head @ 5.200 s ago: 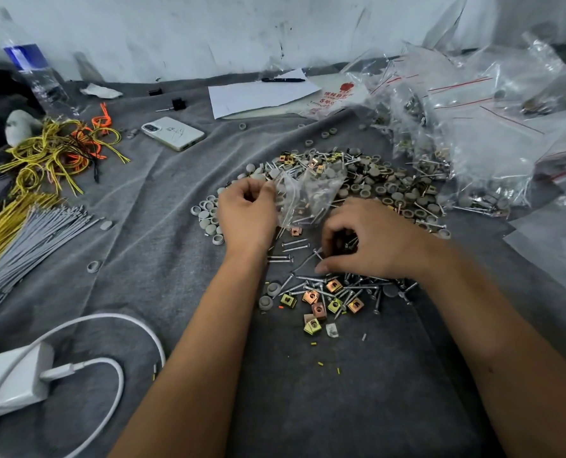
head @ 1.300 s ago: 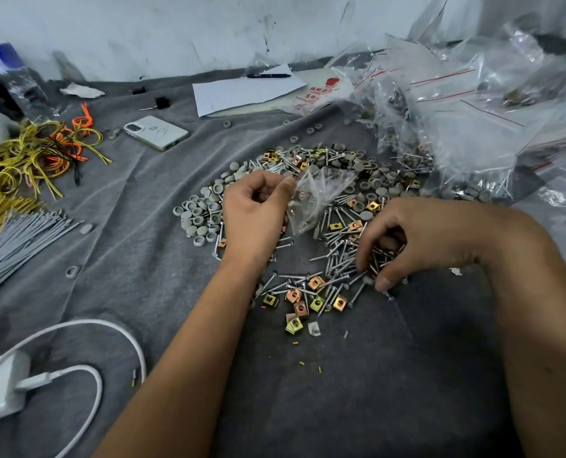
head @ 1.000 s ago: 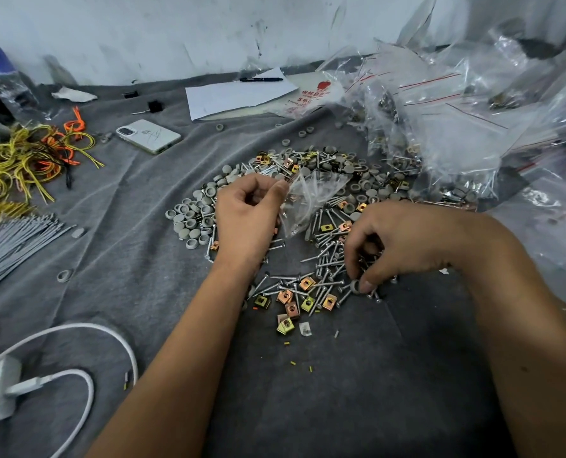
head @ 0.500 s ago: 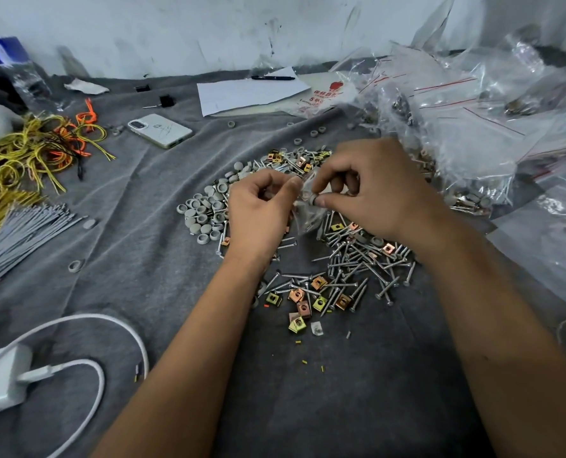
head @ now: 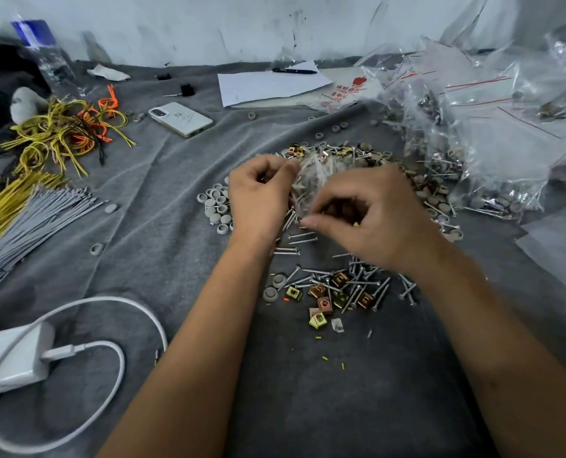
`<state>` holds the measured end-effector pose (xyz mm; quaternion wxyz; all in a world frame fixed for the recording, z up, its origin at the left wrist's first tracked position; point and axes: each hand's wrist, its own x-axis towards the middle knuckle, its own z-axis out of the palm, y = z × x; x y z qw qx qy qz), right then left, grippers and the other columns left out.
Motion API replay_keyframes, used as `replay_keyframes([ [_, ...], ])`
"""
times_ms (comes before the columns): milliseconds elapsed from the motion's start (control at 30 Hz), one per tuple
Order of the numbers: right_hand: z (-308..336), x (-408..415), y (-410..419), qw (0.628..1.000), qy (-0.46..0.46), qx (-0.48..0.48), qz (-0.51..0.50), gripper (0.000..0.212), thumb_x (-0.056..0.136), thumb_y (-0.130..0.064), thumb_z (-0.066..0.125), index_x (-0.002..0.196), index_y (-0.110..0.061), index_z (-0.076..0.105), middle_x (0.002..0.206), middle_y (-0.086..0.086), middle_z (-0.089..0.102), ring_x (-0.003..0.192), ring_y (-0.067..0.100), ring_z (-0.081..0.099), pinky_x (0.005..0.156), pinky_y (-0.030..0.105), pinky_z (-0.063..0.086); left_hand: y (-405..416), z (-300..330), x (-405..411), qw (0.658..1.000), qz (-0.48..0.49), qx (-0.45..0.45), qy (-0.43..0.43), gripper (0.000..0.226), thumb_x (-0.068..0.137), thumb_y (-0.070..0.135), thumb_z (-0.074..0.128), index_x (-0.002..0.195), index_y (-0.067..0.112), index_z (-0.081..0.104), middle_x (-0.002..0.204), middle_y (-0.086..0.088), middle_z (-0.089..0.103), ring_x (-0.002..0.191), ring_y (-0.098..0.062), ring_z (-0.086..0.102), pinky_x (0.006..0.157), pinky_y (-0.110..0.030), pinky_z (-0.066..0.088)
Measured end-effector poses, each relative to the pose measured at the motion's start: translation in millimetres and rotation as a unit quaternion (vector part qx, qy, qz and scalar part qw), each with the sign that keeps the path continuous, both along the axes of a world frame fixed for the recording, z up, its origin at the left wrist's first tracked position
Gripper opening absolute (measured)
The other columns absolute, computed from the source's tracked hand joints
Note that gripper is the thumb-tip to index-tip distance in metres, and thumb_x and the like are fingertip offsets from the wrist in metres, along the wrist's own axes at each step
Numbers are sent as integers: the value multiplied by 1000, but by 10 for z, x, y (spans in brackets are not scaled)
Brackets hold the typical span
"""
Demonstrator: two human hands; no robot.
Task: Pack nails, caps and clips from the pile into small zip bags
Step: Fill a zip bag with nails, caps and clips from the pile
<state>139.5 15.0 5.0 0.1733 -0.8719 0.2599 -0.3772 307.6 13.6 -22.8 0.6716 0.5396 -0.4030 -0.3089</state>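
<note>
- Grey cloth [head: 143, 226] covers our worktop, so the loose pile [head: 341, 285] of nails, clips and caps stays put within reach.
- Our left hand [head: 258, 196] pinches the small zip bag [head: 311, 180] by its mouth, holding it above the pile, we judge for filling.
- Our right hand [head: 370, 216] curls beside the bag; whether it grasps anything we cannot tell.

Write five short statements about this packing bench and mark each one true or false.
1. The left hand pinches the small clear bag. True.
2. The phone lies face up. False: its camera side shows.
3. A pen lies on the white paper. True.
4. The grey caps sit right of the right hand. False: this cluster lies left of the left hand.
5. The charger cable is black. False: white.
</note>
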Motion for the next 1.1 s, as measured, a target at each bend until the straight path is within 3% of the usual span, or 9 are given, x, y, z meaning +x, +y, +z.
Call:
replay_keyframes([
  [200,-150,340,203,971,199,50,120,29,79,-44,85,98,-24,78,93,-3,67,92,16,63,84,40,51,-11,28,133,999,35,15,15,22,90,7,75,70,16,72,69,5,70,66,-7,60,66,-23,50],
  [333,-171,394,231,960,213,63,171,16,82,-28,84,94,-18,79,92,0,66,84,9,58,80,33,49,-2,20,110,999,30,14,22,23,90,8,75,69,15,71,78,-7,71,71,-16,58,67,-32,49],
  [433,-170,329,160,964,217,61,142,12,83,-24,83,90,-16,78,84,-3,62,73,4,52,72,28,47,-4,11,101,999,26,10,40,23,90,6,74,69,14,70,77,-10,69,72,-20,57,66,-33,48],
  [567,-188,136,-30,969,229,71,61,10,89,-28,78,93,-19,75,88,-9,65,81,8,61,80,34,52,-18,-4,96,998,29,1,50,24,90,4,74,69,16,71,75,-4,71,73,-19,59,68,-31,50],
  [667,-209,18,-124,972,218,84,33,6,92,-29,76,96,-25,76,91,-14,69,85,3,63,83,31,54,-42,-28,97,999,28,-6,44,30,89,4,75,64,20,71,72,0,71,72,-18,60,69,-32,50],
  [767,-206,-74,-171,980,171,102,11,7,88,-27,79,95,-28,77,87,-19,68,82,-4,65,77,18,50,-43,-49,89,999,27,-9,37,32,89,5,75,62,21,71,68,4,70,69,-17,58,67,-32,49],
  [833,-179,-129,-179,991,78,110,-10,10,85,-23,82,93,-26,77,87,-19,71,81,-5,68,74,14,52,-42,-56,76,999,23,-17,26,31,89,6,75,63,21,71,68,6,70,68,-14,59,67,-30,49],
  [967,-97,-175,-159,991,-90,102,-14,14,85,-9,81,97,-14,77,91,-6,75,81,10,73,75,27,61,-19,-60,-5,1000,1,-30,-4,19,90,7,74,73,14,73,73,-3,69,69,-19,59,69,-35,49],
  [1100,-58,-157,-122,988,-147,28,-33,15,87,-4,79,101,-7,77,94,2,75,82,13,74,71,33,62,24,-47,-112,997,-31,-48,-54,12,90,7,74,79,11,75,71,-6,67,66,-21,56,64,-34,44],
])
